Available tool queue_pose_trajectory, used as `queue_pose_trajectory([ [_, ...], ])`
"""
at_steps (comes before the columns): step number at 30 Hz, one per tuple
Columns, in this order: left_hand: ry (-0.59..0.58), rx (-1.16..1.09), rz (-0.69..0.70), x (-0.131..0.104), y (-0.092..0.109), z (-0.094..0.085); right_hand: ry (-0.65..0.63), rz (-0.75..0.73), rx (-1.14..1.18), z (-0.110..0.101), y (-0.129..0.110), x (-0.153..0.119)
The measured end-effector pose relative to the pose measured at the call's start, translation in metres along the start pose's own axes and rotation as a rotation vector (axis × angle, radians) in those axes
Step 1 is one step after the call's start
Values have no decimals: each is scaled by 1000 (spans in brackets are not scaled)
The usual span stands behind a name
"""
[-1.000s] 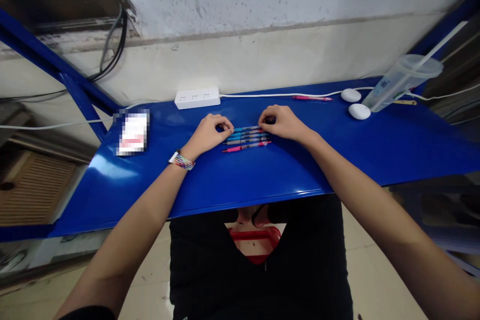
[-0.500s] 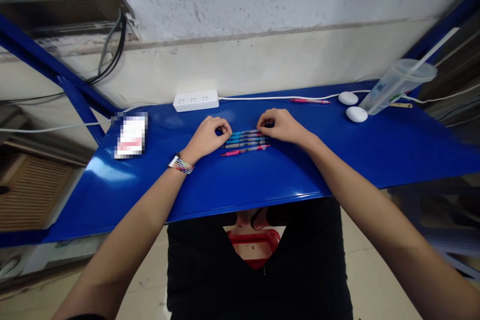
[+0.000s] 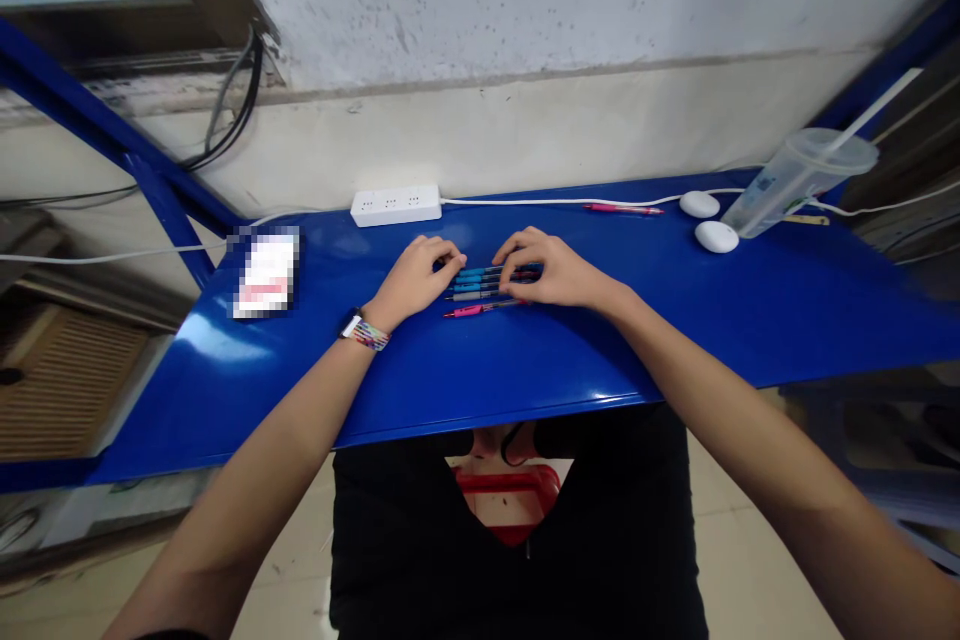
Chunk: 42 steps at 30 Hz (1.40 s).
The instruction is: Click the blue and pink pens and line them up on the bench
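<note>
Several pens lie side by side on the blue table [image 3: 450, 370], blue ones at the back, then a grey pen [image 3: 466, 296], and a pink pen [image 3: 472, 310] nearest the table's front edge. My left hand [image 3: 424, 275] rests at their left ends, thumb and index finger curled close together at the blue pens [image 3: 471, 276]; whether it pinches one is too small to tell. My right hand [image 3: 551, 268] arches over their right ends with thumb and fingers apart, hiding parts of the pens.
Behind stand a white power strip [image 3: 397, 205] with a cable and another pink pen [image 3: 624, 209]. Two white rounded objects [image 3: 700, 204] and a clear cup [image 3: 795, 182] with a straw are at the right. A blurred white item [image 3: 266, 272] lies at the left.
My right hand has moved left and slightly toward the front, over the pens, and its fingers have spread. My left hand stays at the pens' left ends.
</note>
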<state>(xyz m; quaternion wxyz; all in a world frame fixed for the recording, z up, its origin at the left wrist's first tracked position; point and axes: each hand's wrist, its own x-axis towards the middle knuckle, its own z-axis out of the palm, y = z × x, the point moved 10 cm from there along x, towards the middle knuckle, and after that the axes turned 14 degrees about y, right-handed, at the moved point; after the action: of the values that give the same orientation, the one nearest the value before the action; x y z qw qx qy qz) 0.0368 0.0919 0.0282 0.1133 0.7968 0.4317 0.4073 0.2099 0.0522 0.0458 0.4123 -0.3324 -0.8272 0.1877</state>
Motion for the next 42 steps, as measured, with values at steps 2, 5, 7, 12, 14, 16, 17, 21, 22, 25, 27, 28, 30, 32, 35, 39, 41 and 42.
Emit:
queue_pose_trajectory([
  [2, -2, -1, 0, 1, -1, 0, -56, -20, 18, 8, -4, -3],
  [5, -22, -9, 13, 1, 1, 1, -103, -33, 21, 15, -4, -5],
  [7, -31, -12, 11, 1, 3, 1, -115, -36, 13, 16, -3, -6],
  [12, -30, -28, -20, 1, 2, 1, -148, -17, -4, 20, -3, -7],
  [14, -24, -34, -13, 1, 2, 0, -138, -12, 8, 20, -5, -7],
  [16, -18, -46, -1, 1, 3, 0, -103, -7, 35, 18, -7, -5],
  [17, -17, -56, 4, 1, 4, 0, -74, -3, 52, 16, -7, -4],
  [21, -14, -115, 12, 0, 12, -2, 89, 19, 110, -1, -4, 4],
  [22, -12, -131, 12, 0, 15, -3, 133, 32, 119, -6, -1, 5],
  [25, 8, -179, 5, -1, 23, -8, 272, 118, 131, -19, 14, 7],
  [27, 46, -197, 5, 0, 26, -12, 347, 185, 138, -25, 25, 6],
  [28, 69, -196, 7, 0, 27, -15, 369, 210, 143, -26, 30, 6],
  [30, 106, -177, 19, 0, 26, -17, 391, 254, 162, -27, 37, 5],
  [32, 130, -153, 30, 1, 24, -18, 412, 323, 232, -27, 46, 4],
  [35, 177, -140, 34, 2, 21, -21, 475, 455, 454, -29, 62, 2],
  [39, 214, -152, 25, 3, 19, -25, 507, 556, 620, -31, 71, 0],
  [41, 212, -156, 17, 3, 18, -25, 494, 594, 646, -30, 73, -2],
  [42, 210, -162, 13, 3, 18, -25, 490, 605, 657, -29, 73, -2],
])
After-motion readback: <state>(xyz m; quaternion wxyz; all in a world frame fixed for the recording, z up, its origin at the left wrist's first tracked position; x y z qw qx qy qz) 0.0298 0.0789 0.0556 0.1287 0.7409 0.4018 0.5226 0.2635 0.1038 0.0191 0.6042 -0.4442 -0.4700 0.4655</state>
